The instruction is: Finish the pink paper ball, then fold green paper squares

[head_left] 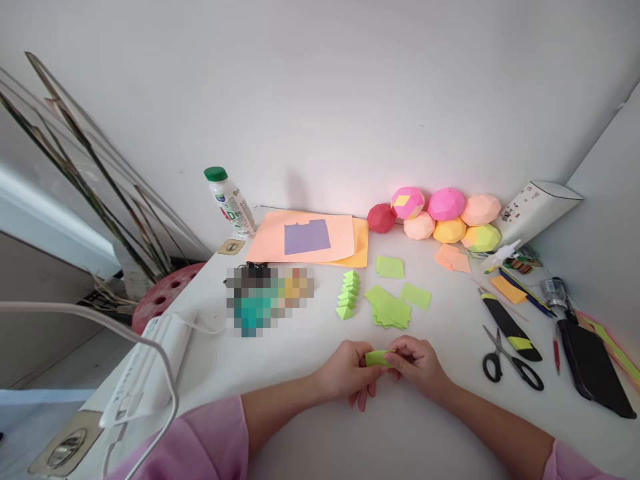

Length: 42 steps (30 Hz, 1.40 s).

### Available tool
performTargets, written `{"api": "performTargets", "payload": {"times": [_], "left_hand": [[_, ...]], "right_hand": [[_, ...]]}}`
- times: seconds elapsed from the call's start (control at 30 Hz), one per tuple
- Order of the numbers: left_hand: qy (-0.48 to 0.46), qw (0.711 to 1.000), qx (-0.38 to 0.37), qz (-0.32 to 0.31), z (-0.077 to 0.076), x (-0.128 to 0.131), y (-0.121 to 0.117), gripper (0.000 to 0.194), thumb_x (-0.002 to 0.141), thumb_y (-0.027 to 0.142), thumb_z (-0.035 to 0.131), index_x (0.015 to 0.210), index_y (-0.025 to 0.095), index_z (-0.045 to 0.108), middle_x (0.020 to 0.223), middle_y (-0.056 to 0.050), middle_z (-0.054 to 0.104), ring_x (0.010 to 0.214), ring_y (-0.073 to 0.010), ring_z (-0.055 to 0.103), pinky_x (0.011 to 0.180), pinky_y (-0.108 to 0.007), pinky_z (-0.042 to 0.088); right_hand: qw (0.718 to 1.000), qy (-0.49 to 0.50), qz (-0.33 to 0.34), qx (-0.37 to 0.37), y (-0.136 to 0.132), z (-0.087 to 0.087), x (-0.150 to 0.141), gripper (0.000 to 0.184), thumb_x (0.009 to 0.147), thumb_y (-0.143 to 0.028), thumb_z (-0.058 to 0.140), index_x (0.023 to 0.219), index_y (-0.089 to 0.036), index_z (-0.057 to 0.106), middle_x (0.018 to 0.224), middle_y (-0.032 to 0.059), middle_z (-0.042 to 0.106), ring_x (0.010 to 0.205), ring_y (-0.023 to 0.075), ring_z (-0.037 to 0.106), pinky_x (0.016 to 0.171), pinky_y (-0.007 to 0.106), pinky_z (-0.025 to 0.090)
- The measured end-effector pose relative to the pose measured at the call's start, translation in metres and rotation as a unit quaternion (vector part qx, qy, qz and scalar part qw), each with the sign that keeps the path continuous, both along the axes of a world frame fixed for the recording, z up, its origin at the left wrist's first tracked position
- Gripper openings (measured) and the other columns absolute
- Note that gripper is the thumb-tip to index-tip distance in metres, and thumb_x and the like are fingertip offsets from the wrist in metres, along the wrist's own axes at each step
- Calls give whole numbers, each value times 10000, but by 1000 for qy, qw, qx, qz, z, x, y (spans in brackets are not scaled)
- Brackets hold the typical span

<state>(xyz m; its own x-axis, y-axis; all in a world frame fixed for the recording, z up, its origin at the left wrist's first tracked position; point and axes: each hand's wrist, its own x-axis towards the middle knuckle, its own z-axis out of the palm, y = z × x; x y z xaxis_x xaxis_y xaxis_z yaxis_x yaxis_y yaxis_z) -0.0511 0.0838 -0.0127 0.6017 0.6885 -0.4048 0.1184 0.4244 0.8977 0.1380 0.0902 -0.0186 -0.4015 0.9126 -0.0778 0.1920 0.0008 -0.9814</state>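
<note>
White table [280,357] | green papers [393,312] ahead | scissors [502,349] rightward | left hand [347,368], right hand [419,367] pinching green slip [377,359]

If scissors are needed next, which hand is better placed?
Right, probably: the scissors lie nearer the right hand; the left hand would have to reach across. Both hold the green paper, so the right would need to release first.

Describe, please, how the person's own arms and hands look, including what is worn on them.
The left sleeve is plain pinkish-lilac cloth; the right sleeve, of the same colour, shows only in the corner. Both leave the forearms bare, with no watch or bracelet visible. The left hand and right hand are ungloved, with no rings visible.
</note>
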Motion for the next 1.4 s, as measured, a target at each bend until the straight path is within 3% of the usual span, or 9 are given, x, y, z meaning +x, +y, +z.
{"api": "performTargets", "payload": {"times": [0.37, 0.63, 0.83, 1.1, 1.4], "left_hand": [[2, 999, -14, 29, 4, 0, -4, 306, 761, 454, 586, 702, 177, 471, 511, 48, 584, 316, -76, 504, 289, -166, 313], [-16, 999, -25, 30, 0, -3, -2, 299, 770, 448, 598, 738, 166, 501, 506, 49, 585, 307, -75, 508, 274, -156, 324], [-23, 999, -26, 37, -3, -5, -3, 359, 755, 500, 625, 739, 164, 500, 500, 40, 602, 308, -80, 523, 280, -156, 341], [-33, 999, -28, 31, -9, -8, -2, 364, 764, 503, 631, 764, 158, 514, 543, 22, 632, 338, -100, 565, 293, -169, 377], [-8, 999, -8, 43, -5, -5, -5, 371, 775, 514, 604, 770, 161, 491, 526, 32, 628, 323, -90, 545, 291, -163, 362]], "right_hand": [[993, 29, 109, -21, 3, 1, 5, 250, 839, -399, 592, 830, -150, 577, 626, 5, 570, 525, 98, 474, 486, 227, 366], [993, -22, 102, -48, 5, 4, 6, 253, 838, -374, 594, 721, -150, 574, 650, 42, 656, 559, 125, 586, 510, 227, 445], [992, 9, 92, -81, 4, 7, 5, 260, 834, -376, 605, 704, -154, 566, 656, 43, 676, 578, 136, 635, 551, 245, 502], [992, 30, 79, -99, 2, 6, 4, 268, 824, -387, 621, 709, -152, 565, 659, 36, 675, 581, 128, 637, 561, 246, 520], [993, 15, 73, -87, 2, 8, 1, 312, 823, -437, 602, 699, -158, 535, 638, 29, 664, 568, 123, 623, 541, 238, 495]]}}
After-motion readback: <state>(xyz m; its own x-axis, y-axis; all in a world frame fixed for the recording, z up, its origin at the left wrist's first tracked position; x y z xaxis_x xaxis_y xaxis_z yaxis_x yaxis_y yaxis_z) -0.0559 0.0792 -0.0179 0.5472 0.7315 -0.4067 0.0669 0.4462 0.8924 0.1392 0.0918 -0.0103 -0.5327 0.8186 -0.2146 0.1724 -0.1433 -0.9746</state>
